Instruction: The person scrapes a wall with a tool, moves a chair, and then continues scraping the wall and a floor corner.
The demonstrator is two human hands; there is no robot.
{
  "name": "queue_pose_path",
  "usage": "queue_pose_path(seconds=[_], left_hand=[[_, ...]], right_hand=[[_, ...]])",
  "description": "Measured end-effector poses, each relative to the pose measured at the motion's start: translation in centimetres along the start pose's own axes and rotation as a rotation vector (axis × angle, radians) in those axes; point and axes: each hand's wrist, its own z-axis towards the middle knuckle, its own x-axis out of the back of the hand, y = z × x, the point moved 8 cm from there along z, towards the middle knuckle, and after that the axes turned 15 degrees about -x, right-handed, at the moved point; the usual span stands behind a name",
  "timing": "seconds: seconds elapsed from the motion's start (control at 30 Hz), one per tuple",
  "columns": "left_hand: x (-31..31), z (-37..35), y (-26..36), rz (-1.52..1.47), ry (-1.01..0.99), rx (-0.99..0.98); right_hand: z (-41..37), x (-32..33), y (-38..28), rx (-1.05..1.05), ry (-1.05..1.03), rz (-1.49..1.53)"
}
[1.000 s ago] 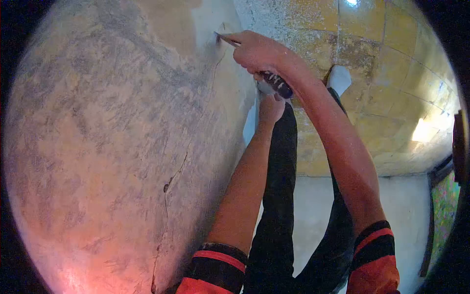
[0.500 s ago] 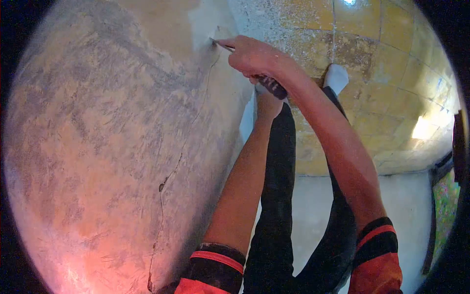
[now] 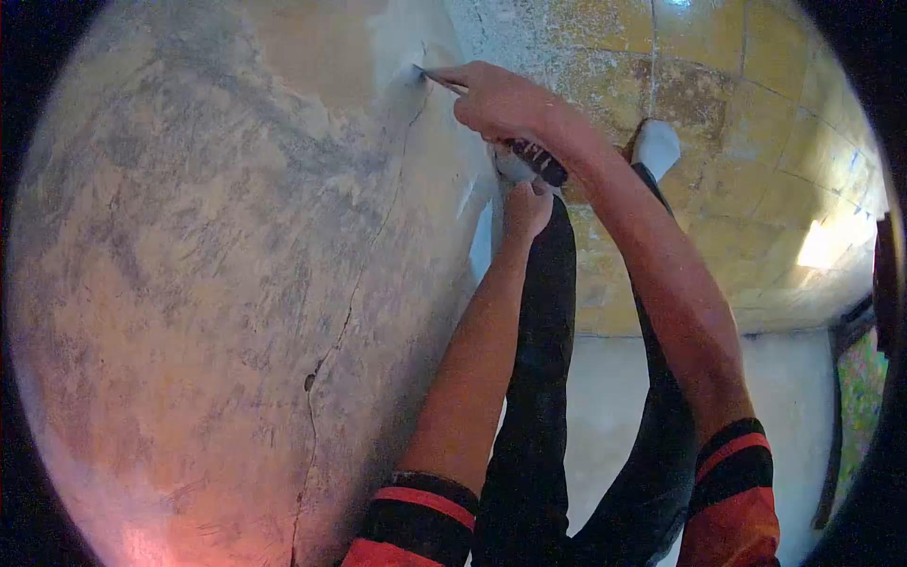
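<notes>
I am reading the right hand as a closed grip wrapped tight round a scraping tool. The dark, lettered handle is poking out below the palm, and the forefinger is lying along the narrow blade. The blade tip is touching the plastered wall at a pale patch near the top of a long crack. I am judging the tool to be light and stiff, best taken by the handle, where the hand has it. A finger along the shank is probably steadying the thin tip, which could skid on the hard plaster. The plaster beside the crack is looking brittle and likely to flake. The left hand is sitting just beneath the handle, fingers curled against a pale object by the wall. I cannot tell whether that grip is holding the object or only resting on it. Further out, dark trouser legs are running down to a white foot on the yellowish tiled floor.
</notes>
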Motion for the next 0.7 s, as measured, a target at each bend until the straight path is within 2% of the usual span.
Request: queue_pose_path(seconds=[0.13, 0.2, 0.27, 0.3, 0.37, 0.4, 0.5, 0.57, 0.7], left_hand=[[0.8, -0.2, 1.8, -0.053, 0.097, -0.139], [-0.9, 2.5, 1.2, -0.017, 0.319, -0.440], [-0.4, 2.0, 1.4, 0.056, 0.246, -0.411], [-0.2, 1.8, 0.7, 0.059, 0.167, -0.300], [-1.1, 2.5, -0.6, 0.043, 0.026, -0.090], [-0.6, 2.4, -0.4, 0.021, 0.106, -0.127], [-0.6, 1.8, -0.3, 0.028, 0.124, -0.202], [-0.6, 1.3, 0.2, -0.007, 0.151, -0.275], [-1.1, 1.5, 0.8, 0.007, 0.221, -0.269]], right_hand=[[3.3, 0.5, 1.2, 0.051, 0.004, 0.000], [3.2, 0.7, 0.5, 0.060, 0.073, 0.003], [2.4, 0.2, 0.3, 0.043, 0.031, 0.098], [1.8, 0.3, 0.7, 0.016, 0.013, 0.154], [4.4, 1.0, 1.3, -0.030, 0.043, 0.068], [5.7, 1.0, 1.2, -0.038, 0.057, 0.027], [2.3, 0.2, 0.5, 0.024, 0.032, 0.034], [1.9, 0.2, 0.7, -0.012, -0.005, 0.079], [4.8, 0.5, 1.4, -0.006, 0.062, -0.012]])
